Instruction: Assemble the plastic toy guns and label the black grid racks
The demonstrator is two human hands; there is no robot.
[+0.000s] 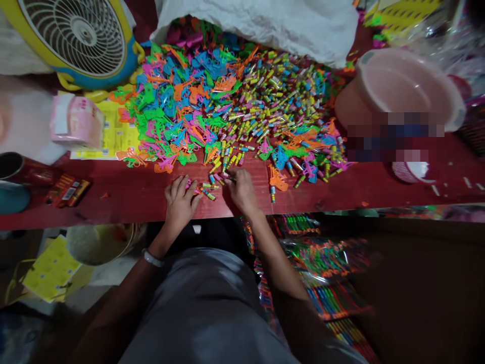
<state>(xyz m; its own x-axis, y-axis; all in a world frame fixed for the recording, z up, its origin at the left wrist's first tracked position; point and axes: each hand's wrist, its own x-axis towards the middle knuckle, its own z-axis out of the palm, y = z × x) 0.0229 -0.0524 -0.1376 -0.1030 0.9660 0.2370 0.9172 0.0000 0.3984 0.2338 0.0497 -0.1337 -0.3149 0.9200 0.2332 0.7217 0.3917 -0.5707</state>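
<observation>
My left hand [179,203] lies on the red table with its fingers apart, touching or just beside a small pink plastic piece [191,188] between thumb and forefinger. A small striped tube [208,194] lies to the right of that piece. My right hand [241,191] is closed, its fingertips down at a few small tubes; what they pinch is hidden. Beyond the hands spreads a heap of bright plastic toy pieces [178,106] in green, blue, orange and pink. Next to it lies a pile of small yellow, pink and blue tubes [276,96].
A yellow and blue fan [85,40] stands at the back left, near a pink-white packet [78,120]. At the right are a pink basin [409,81] and a small cup [403,172]. Packed bundles [326,258] lie below the table edge, and a bucket [102,242] stands lower left.
</observation>
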